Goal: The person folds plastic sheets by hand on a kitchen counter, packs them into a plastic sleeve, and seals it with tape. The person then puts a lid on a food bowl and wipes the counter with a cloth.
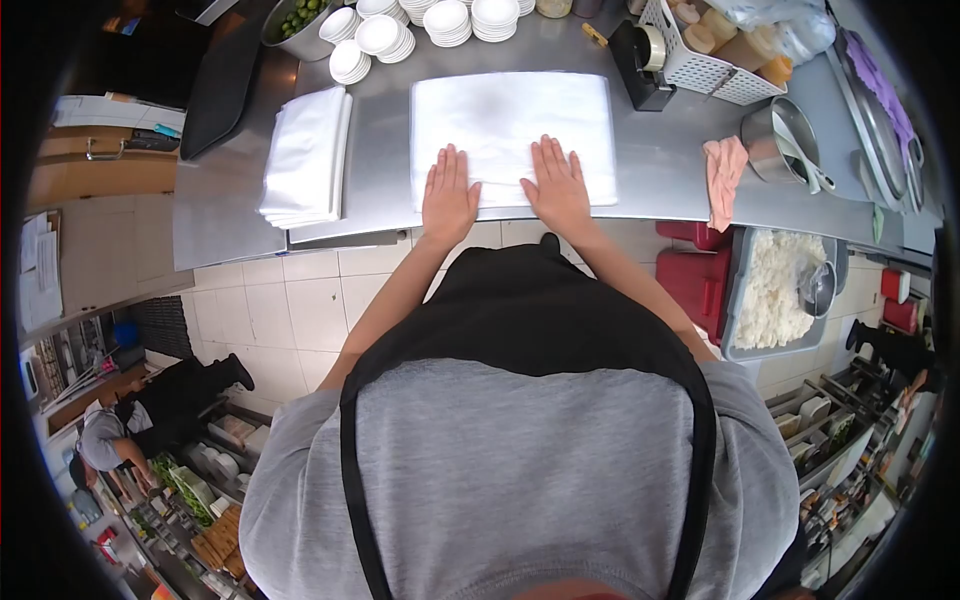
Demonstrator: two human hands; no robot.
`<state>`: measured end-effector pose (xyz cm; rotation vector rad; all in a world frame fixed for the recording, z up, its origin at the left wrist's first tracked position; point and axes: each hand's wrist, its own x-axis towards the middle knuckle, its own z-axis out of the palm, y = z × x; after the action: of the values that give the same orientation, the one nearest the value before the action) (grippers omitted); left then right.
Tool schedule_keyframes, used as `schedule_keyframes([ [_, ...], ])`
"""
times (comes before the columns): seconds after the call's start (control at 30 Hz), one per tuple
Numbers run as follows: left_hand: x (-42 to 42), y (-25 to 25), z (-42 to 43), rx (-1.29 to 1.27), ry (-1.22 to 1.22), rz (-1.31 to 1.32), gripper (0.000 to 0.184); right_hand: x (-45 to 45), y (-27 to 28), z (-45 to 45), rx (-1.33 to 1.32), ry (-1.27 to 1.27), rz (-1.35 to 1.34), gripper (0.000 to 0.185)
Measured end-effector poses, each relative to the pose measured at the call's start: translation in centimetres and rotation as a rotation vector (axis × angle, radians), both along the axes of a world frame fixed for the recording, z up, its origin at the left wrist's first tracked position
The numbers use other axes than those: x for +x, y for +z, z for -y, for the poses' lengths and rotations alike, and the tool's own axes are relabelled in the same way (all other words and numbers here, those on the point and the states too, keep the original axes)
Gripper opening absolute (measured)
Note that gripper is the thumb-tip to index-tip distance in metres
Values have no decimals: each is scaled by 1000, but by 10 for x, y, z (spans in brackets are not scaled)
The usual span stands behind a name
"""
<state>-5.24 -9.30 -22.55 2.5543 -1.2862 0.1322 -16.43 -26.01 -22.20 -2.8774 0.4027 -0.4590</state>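
Observation:
Both of my hands lie flat on a white rectangular stack of sheets or bags (pixel 510 110) near the front edge of the steel counter. My left hand (pixel 451 195) rests on its lower left part, fingers stretched out. On the lower right part is my right hand (pixel 557 188), also with its fingers extended and holding nothing. To the left, apart from my hands, lies a folded white stack (pixel 306 155). Stacks of small white dishes (pixel 383 38) stand behind, at the back of the steel counter (pixel 380 115).
At the right are a tape dispenser (pixel 641 75), a white basket of bottles (pixel 705 70), a pink cloth (pixel 723 180) and a metal pot (pixel 765 150). A bin of white food (pixel 775 290) stands below. Another person (pixel 110 440) is at the lower left.

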Motion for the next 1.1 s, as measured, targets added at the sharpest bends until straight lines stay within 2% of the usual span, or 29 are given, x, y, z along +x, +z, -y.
schedule_keyframes([
  [0.17, 15, -4, -23, 36, 137, -5, 55, -14, -1, 17, -21, -66, -37, 56],
  [0.43, 19, -5, -29, 40, 129, -1, 54, -47, -7, 64, -77, -270, -75, 58],
  [0.53, 23, 4, -31, -12, 127, 24, 56, -41, 4, 59, -182, -368, -144, 57],
  [0.6, 18, 25, -31, -62, 330, -208, 60, -24, 20, 38, -144, -178, -27, 56],
  [0.63, 18, 27, -32, -63, 335, -205, 60, -13, 21, 27, 6, 4, 62, 53],
  [0.73, 22, 38, -32, -54, 439, -319, 64, 13, 30, -13, 178, 371, 126, 45],
  [0.8, 27, 49, -28, 183, 540, -437, 63, 24, 20, -34, 211, 405, 111, 46],
  [0.87, 36, 37, -32, 133, 538, -419, 58, 28, 19, -42, 236, 425, 79, 47],
  [0.93, 54, 16, -40, 86, 536, -403, 54, 28, 23, -48, 187, 398, 203, 49],
  [1.0, 73, 6, -42, -71, 417, -895, 37, 30, 26, -53, 153, 377, 229, 44],
  [1.03, 80, 8, -41, -75, 415, -893, 37, 31, 28, -53, 119, 350, 252, 38],
  [1.1, 90, 18, -38, -266, 475, -1372, 28, 39, 15, -46, 91, 321, 228, 32],
])
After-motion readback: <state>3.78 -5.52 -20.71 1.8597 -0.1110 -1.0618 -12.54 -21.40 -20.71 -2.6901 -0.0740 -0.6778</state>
